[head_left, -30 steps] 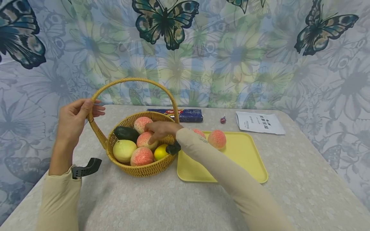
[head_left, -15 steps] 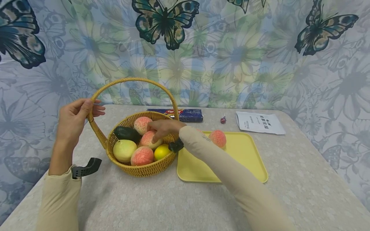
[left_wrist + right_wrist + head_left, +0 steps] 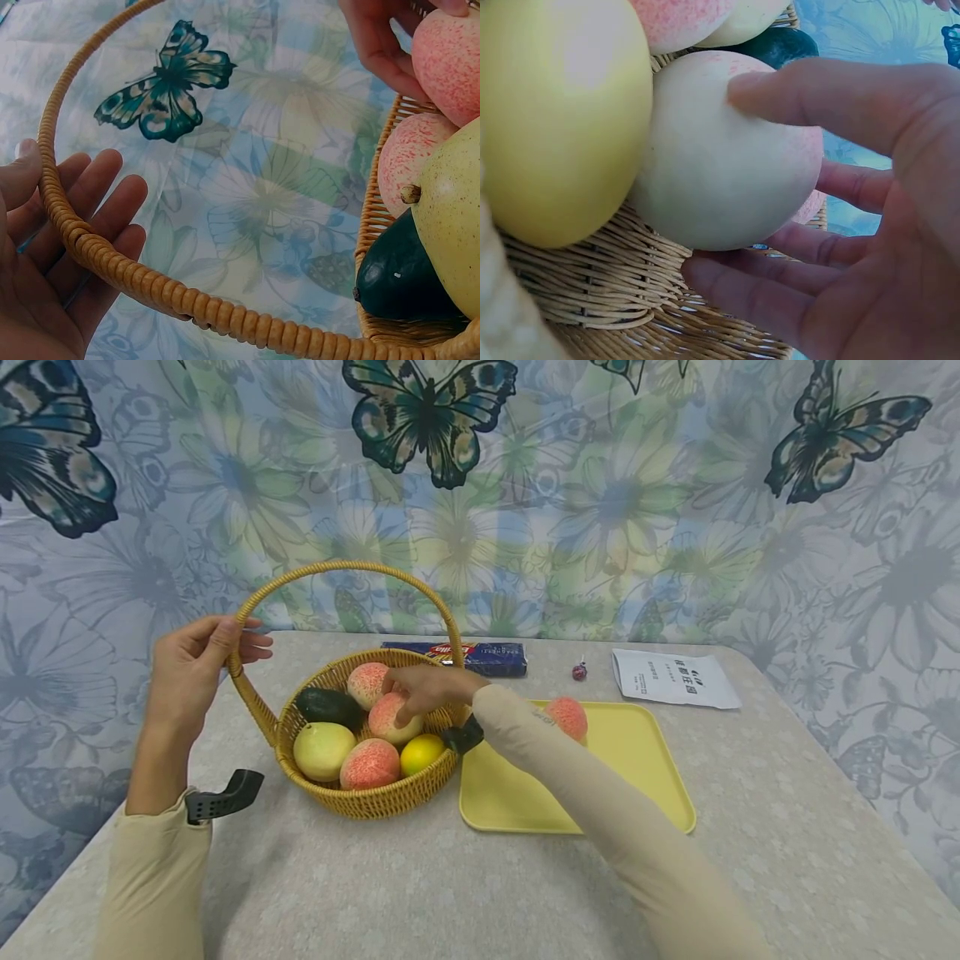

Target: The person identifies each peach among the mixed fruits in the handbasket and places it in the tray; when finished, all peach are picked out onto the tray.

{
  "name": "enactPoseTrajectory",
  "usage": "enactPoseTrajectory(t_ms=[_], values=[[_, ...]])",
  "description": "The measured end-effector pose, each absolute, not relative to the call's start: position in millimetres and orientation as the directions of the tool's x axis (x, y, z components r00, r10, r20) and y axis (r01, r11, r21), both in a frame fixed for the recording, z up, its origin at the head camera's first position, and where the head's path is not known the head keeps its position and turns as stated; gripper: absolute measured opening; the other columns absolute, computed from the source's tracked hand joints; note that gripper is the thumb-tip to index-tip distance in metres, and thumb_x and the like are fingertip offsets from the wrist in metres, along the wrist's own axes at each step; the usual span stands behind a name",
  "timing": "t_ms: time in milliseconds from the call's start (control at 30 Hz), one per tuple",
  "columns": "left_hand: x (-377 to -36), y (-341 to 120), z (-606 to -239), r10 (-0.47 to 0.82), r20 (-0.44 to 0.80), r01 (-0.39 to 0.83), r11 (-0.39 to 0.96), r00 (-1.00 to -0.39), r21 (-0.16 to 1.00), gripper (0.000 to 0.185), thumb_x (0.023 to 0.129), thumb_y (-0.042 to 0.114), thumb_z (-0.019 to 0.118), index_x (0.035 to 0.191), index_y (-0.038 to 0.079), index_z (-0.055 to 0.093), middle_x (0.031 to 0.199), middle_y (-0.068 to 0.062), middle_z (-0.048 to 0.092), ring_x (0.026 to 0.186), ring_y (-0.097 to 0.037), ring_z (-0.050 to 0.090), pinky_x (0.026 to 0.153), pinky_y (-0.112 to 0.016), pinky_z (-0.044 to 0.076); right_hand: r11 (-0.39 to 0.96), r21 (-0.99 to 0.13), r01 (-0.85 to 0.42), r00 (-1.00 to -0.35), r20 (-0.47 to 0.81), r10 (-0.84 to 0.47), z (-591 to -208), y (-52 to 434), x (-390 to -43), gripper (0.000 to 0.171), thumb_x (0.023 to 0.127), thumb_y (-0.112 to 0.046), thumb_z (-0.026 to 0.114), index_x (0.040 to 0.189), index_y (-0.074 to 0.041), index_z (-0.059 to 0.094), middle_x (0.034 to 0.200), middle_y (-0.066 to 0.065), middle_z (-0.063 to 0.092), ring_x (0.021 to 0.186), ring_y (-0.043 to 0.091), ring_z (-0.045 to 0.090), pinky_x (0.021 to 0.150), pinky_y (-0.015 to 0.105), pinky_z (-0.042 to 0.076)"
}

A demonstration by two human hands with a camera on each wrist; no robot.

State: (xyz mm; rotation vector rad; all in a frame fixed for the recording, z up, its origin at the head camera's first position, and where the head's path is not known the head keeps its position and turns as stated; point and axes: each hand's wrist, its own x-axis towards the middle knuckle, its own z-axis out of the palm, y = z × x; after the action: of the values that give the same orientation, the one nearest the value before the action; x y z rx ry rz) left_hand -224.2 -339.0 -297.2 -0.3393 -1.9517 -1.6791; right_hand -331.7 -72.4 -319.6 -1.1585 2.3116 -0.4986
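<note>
A wicker basket (image 3: 367, 806) holds several pieces of fruit on the table's left half. My left hand (image 3: 183, 660) pinches the left side of its handle (image 3: 345, 566), thumb in front and fingers behind. Inside the basket, my right hand (image 3: 435, 687) grips a peach (image 3: 388, 720), thumb on one side and fingers around the other, as the right wrist view (image 3: 720, 165) shows. Around it lie another peach (image 3: 367, 683) at the back, a peach (image 3: 370, 766) in front, a dark green avocado-like fruit (image 3: 327, 707), a pale yellow-green round fruit (image 3: 322, 752) and a lemon (image 3: 422, 755).
Right of the basket lies a yellow tray (image 3: 630, 777) with a peach (image 3: 567, 718) on it, partly behind the right sleeve. At the back are a blue spaghetti pack (image 3: 495, 660), a small lollipop (image 3: 579, 672) and a white packet (image 3: 675, 679). A butterfly-print cloth hangs behind.
My right hand has shifted slightly right, and the gripped peach has moved right and a little up with it. Its sleeve now covers the tray's second peach. The left hand stays still.
</note>
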Motion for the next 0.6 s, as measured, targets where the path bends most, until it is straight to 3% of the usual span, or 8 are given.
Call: enactPoseTrajectory(t_ms=[267,433,600], values=[[-225.0,-339.2,-297.1,-0.150,0.550,0.521,0.192,-0.822,0.831,0.033,0.096,0.021,0.057,0.111,-0.008,0.065,0.085,0.001,0.073,0.075,-0.010,0.071,0.074,-0.014,0.054,0.541,-0.538,-0.646,-0.516,-0.213,-0.829,-316.0,-67.7,-334.7,0.053,0.087,-0.019,0.069,0.132,-0.010,0.043,0.121,0.007,0.050,0.104,0.018,0.047,0.088,0.027,0.043],[-225.1,-339.6,-297.4,-0.149,0.549,0.523,0.183,-0.822,0.833,0.032,0.096,0.021,0.058,0.110,-0.007,0.065,0.084,0.000,0.073,0.075,-0.011,0.071,0.074,-0.014,0.054,0.540,-0.548,-0.639,-0.516,-0.216,-0.829,-314.0,-62.9,-335.5,0.053,0.088,-0.020,0.069,0.133,-0.010,0.042,0.126,0.007,0.049,0.109,0.019,0.047,0.090,0.029,0.043],[-225.6,-339.5,-297.4,-0.150,0.547,0.522,0.180,-0.823,0.834,0.034,0.096,0.021,0.058,0.111,-0.009,0.064,0.085,0.000,0.073,0.075,-0.011,0.071,0.074,-0.014,0.054,0.512,-0.574,-0.639,-0.506,-0.188,-0.842,-316.2,-55.3,-335.6,0.053,0.089,-0.020,0.068,0.133,-0.010,0.041,0.136,0.007,0.045,0.123,0.020,0.046,0.101,0.029,0.042]])
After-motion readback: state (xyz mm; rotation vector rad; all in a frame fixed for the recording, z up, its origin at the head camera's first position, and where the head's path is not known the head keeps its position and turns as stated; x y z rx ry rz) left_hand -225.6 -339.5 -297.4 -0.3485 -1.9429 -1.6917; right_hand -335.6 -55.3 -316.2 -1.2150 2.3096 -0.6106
